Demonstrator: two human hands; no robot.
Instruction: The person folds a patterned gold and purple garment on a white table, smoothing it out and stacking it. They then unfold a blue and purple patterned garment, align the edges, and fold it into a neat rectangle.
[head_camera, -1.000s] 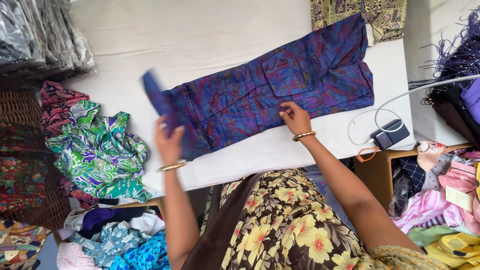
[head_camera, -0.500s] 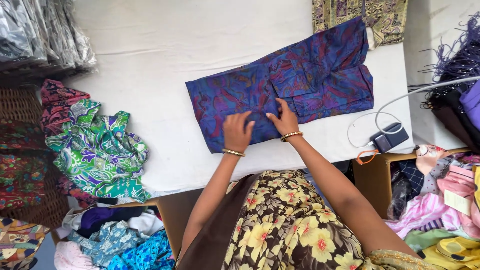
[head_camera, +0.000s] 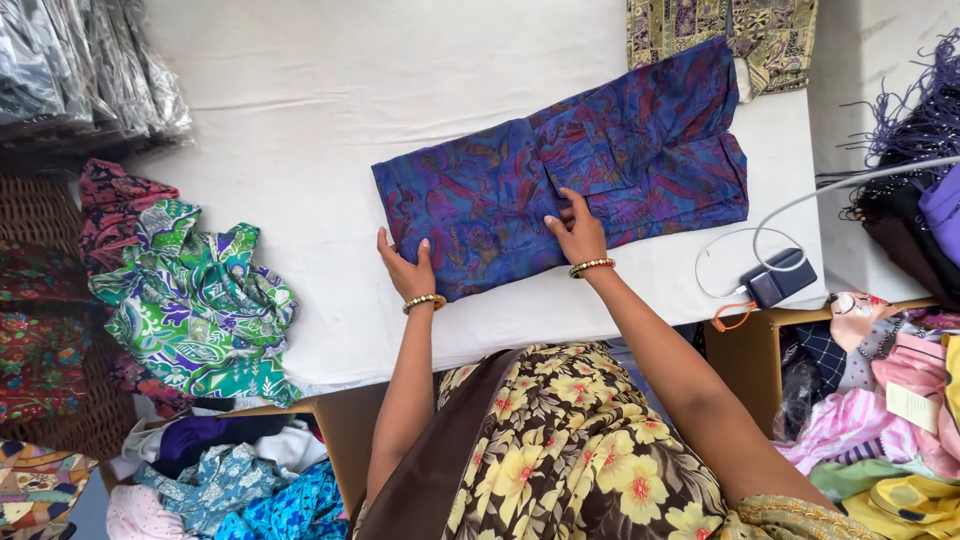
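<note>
A blue and purple patterned garment (head_camera: 560, 165) lies folded on the white table (head_camera: 300, 90), running from the centre up to the right. My left hand (head_camera: 405, 265) rests flat at its lower left corner, fingers apart. Near the middle of the garment's front edge my right hand (head_camera: 578, 232) presses down on the cloth with spread fingers. Both wrists wear gold bangles. Neither hand grips anything.
A green printed cloth (head_camera: 190, 300) lies crumpled at the table's left edge. Plastic-wrapped stacks (head_camera: 80, 60) sit top left. A dark phone with white cable (head_camera: 775, 280) lies at the right. An olive patterned cloth (head_camera: 720, 25) lies at the back. Heaps of clothes lie below on both sides.
The garment's left end was folded over, making it shorter. My left hand moved from holding the lifted end to lying flat on the fold's left corner.
</note>
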